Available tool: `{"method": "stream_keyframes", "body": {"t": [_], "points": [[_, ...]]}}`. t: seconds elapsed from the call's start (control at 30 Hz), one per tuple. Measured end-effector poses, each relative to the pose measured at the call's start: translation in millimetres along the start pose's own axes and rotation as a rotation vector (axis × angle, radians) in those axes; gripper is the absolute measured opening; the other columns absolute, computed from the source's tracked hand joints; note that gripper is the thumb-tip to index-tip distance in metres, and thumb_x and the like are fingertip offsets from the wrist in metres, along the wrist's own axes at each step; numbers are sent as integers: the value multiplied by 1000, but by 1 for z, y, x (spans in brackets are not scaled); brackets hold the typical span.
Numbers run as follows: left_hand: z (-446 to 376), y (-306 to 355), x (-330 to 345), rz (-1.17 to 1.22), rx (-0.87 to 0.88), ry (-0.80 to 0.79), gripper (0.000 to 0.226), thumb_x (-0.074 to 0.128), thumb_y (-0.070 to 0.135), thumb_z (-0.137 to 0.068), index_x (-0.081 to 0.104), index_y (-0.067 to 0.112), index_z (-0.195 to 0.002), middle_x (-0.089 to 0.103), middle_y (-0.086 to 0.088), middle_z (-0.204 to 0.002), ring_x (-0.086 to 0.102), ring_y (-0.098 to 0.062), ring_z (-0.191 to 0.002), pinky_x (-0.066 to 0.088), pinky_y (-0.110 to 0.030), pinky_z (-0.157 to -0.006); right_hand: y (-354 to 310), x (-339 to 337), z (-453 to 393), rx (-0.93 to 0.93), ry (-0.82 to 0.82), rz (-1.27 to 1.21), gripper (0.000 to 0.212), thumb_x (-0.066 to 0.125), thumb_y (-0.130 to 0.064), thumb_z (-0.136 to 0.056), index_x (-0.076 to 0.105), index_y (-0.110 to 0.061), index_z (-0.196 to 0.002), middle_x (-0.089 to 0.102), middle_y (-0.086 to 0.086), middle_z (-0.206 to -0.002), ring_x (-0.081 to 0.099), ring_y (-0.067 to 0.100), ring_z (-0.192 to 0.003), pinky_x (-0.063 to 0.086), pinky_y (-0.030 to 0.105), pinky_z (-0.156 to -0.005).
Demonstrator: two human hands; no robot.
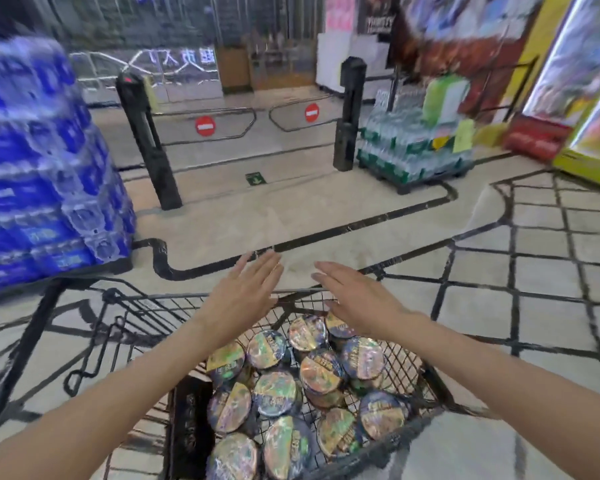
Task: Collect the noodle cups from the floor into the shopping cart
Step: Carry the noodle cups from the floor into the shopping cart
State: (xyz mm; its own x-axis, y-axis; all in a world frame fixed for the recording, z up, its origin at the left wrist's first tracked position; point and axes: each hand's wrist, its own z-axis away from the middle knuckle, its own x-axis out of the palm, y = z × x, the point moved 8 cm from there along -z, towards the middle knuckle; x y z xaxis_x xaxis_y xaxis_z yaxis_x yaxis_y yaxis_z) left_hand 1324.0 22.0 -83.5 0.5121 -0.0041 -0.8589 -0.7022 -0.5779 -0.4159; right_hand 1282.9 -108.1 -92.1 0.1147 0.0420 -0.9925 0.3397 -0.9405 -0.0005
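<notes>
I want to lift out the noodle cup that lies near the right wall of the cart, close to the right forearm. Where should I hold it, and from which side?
Probably by the rim, from above. That noodle cup shows its round foil lid facing up; its sides are hemmed in by neighbouring cups and the cart's right wall. Spread the fingers round the lid's edge and lift straight up.

Blurred blue packs [45, 174], shopping cart [194, 420] cut off below
</notes>
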Motion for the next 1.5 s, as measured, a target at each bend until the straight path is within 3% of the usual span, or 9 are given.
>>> {"method": "stream_keyframes", "body": {"t": [0.1, 0.2, 0.33, 0.43, 0.57, 0.73, 0.9, 1.13, 1.5], "points": [[-15, 21, -17, 8, 124, 82, 59, 72, 35, -79, 59, -3, -123, 54, -20, -134, 52, -31, -125, 20, -46, -112, 15, -16, 31, 62, 31, 44, 52, 46, -19, -99, 29, -9, -147, 19, 7, -158, 18, 21, -146, 13, 31, -117], [-33, 48, -24, 14, 240, 103, 56, 38, 39, -93, 58, -1, -126, 52, -19, -137, 49, -31, -129, 8, -43, -114, 32, -22, 70, 143, 59, 114, 51, 57, -19, -93, 42, -7, -140, 36, 12, -151, 35, 26, -139, 27, 41, -116], [-59, 95, -34, 103, 418, 124, 68, 12, 44, -101, 56, 0, -129, 50, -18, -139, 46, -29, -131, 9, -43, -115, 43, -35, 144, 316, 44, 171, 49, 63, -25, -89, 51, -7, -133, 49, 12, -142, 47, 26, -131, 32, 40, -109], [-69, 146, -58, 161, 566, 228, 66, 16, 45, -100, 54, -1, -130, 50, -17, -138, 45, -29, -130, 17, -45, -112, 44, -38, 209, 466, 1, 189, 47, 48, -29, -96, 45, -8, -138, 42, 12, -147, 38, 26, -137, 29, 43, -113], [-74, 235, -98, 253, 758, 332, 68, 11, 45, -102, 52, 0, -131, 51, -16, -138, 38, -25, -133, 6, -42, -116, 33, -39, 317, 697, -50, 266, 47, 36, -34, -92, 56, -9, -127, 55, 10, -136, 53, 25, -126, 44, 42, -102], [-52, 372, -190, 305, 1033, 553, 63, 21, 43, -99, 57, 2, -130, 52, -13, -138, 48, -25, -130, 14, -43, -114, -9, -75, 469, 978, -52, 373, 50, 35, -34, -87, 64, -10, -120, 61, 7, -130, 59, 21, -119, 52, 38, -94], [11, 518, -299, 409, 1290, 778, 58, 31, 41, -92, 63, 2, -121, 60, -12, -130, 55, -24, -123, 26, -44, -108, -81, -110, 635, 1270, -35, 497, 47, 35, -34, -88, 68, -12, -115, 65, 6, -122, 61, 20, -114, 53, 35, -90], [147, 711, -437, 533, 1593, 991, 58, 31, 42, -93, 63, 3, -122, 58, -11, -133, 52, -23, -126, 13, -44, -113, -237, -127, 868, 1708, -165, 602, 51, 34, -38, -89, 63, -15, -124, 58, 3, -134, 53, 17, -126, 45, 34, -102], [382, 869, -588, 735, 2024, 1143, 59, 29, 42, -92, 65, 5, -119, 61, -9, -129, 55, -23, -123, 16, -44, -112, -497, -156, 1038, 2306, -183, 713, 50, 33, -35, -91, 63, -12, -124, 59, 6, -133, 55, 19, -123, 46, 39, -100]]}}
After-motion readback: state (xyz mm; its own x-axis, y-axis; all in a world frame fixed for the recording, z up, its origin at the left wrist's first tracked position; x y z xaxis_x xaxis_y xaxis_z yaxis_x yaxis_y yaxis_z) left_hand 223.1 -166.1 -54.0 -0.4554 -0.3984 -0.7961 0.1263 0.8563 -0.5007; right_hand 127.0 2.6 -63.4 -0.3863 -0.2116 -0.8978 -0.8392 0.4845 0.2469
